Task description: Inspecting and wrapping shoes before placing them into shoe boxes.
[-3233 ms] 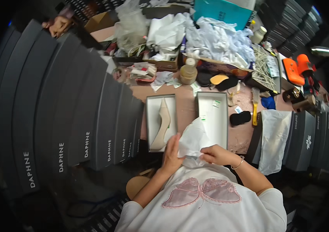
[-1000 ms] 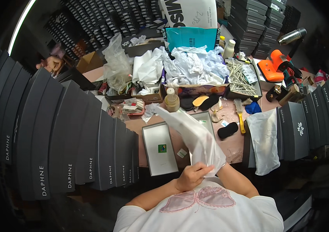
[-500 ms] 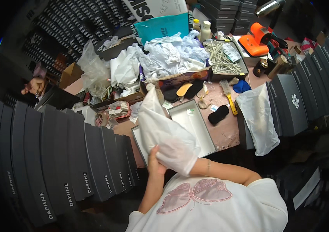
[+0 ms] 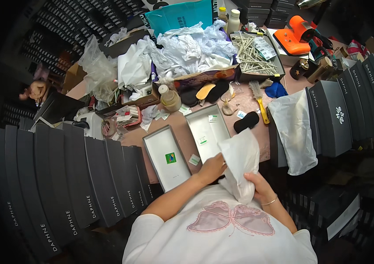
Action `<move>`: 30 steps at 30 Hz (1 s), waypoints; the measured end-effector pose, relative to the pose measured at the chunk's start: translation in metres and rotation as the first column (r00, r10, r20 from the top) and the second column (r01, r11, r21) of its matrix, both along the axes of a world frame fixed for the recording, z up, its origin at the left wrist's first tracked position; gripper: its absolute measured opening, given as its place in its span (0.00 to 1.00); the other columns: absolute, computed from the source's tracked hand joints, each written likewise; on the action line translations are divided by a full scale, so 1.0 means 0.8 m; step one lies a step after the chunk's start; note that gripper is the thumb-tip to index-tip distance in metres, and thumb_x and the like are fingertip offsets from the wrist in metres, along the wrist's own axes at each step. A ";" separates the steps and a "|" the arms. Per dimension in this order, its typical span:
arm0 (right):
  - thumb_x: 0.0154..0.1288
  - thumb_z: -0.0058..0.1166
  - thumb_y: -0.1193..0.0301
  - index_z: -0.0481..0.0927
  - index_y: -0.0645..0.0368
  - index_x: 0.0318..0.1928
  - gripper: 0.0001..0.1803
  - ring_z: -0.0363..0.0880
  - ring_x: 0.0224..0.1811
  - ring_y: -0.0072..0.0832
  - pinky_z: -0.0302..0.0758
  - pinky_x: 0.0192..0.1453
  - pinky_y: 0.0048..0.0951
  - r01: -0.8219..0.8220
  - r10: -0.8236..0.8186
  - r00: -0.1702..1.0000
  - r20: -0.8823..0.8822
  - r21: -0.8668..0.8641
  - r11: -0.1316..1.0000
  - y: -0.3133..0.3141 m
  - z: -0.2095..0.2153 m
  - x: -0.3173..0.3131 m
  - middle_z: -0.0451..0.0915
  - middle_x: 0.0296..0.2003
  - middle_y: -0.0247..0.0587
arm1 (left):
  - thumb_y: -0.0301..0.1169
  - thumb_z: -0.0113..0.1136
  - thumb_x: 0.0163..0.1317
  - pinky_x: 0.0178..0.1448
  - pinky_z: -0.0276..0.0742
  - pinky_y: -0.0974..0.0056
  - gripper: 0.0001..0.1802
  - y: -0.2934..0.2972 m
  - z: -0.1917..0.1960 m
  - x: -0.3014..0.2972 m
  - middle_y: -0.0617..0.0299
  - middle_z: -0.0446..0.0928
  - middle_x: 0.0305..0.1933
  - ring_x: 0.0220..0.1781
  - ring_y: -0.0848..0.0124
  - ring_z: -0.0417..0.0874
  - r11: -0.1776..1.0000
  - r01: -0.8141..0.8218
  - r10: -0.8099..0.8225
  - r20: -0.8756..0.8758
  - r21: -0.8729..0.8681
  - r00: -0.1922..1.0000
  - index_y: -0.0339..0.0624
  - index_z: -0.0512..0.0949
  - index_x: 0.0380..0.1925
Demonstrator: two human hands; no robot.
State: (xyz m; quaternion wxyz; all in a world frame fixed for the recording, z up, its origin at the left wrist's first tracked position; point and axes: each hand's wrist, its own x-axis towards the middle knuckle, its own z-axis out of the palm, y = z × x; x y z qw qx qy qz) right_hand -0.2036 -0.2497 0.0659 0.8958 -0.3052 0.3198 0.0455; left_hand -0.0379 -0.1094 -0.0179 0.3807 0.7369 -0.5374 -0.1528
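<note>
Both hands hold a white cloth bag (image 4: 241,160) upright just above the table's near edge, close to my chest. My left hand (image 4: 212,168) pinches its left side. My right hand (image 4: 258,187) grips its lower right part from below. Right behind the bag lie two open white box halves: one (image 4: 168,157) to the left with a small coloured sticker inside, the other (image 4: 207,132) beside it with small tags in it. Whatever is inside the bag is hidden.
Rows of dark shoe boxes (image 4: 64,185) stand at the left and right (image 4: 341,114). Another white bag (image 4: 293,127) drapes over a box at right. Behind lie crumpled white paper (image 4: 187,48), a yellow-handled brush (image 4: 259,103), a jar (image 4: 169,99), an orange tool (image 4: 299,35) and a black insole (image 4: 245,122). Another person's hand (image 4: 33,90) is far left.
The white bag was held stretched up over the table; now it is lower, in front of my chest and right of the boxes. The shoe seen in one box earlier is gone from view.
</note>
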 end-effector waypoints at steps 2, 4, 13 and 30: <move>0.60 0.57 0.68 0.65 0.69 0.61 0.31 0.79 0.49 0.33 0.75 0.57 0.32 0.098 -0.092 0.994 -0.064 0.097 0.990 0.004 -0.016 -0.024 0.77 0.50 0.47 | 0.28 0.58 0.55 0.46 0.77 0.56 0.33 -0.030 0.030 0.045 0.47 0.76 0.46 0.50 0.52 0.78 0.932 -0.035 0.041 -0.008 0.361 0.999 0.43 0.64 0.63; 0.59 0.58 0.68 0.64 0.68 0.62 0.32 0.80 0.47 0.32 0.77 0.54 0.31 0.158 -0.155 0.987 -0.047 0.078 0.984 -0.018 -0.023 -0.041 0.77 0.49 0.47 | 0.27 0.53 0.56 0.61 0.67 0.50 0.28 -0.035 -0.042 0.078 0.53 0.76 0.44 0.54 0.54 0.76 0.946 -0.026 -0.137 0.471 0.324 0.871 0.42 0.66 0.60; 0.51 0.66 0.61 0.62 0.66 0.63 0.42 0.74 0.55 0.31 0.70 0.61 0.32 0.350 -0.231 0.926 0.300 -0.448 0.823 -0.077 -0.012 0.002 0.73 0.53 0.42 | 0.21 0.54 0.52 0.69 0.60 0.47 0.08 -0.058 0.005 0.134 0.50 0.76 0.47 0.56 0.62 0.77 0.926 0.192 -0.228 0.075 0.325 0.971 0.42 0.68 0.31; 0.53 0.65 0.63 0.60 0.64 0.63 0.41 0.75 0.50 0.54 0.75 0.51 0.45 -0.036 0.536 0.827 -0.171 -0.967 -0.252 0.027 -0.040 0.118 0.74 0.50 0.58 | 0.22 0.53 0.48 0.67 0.59 0.44 0.09 -0.001 -0.056 0.104 0.55 0.78 0.37 0.46 0.54 0.76 0.963 0.014 -0.083 0.250 0.268 0.965 0.41 0.73 0.32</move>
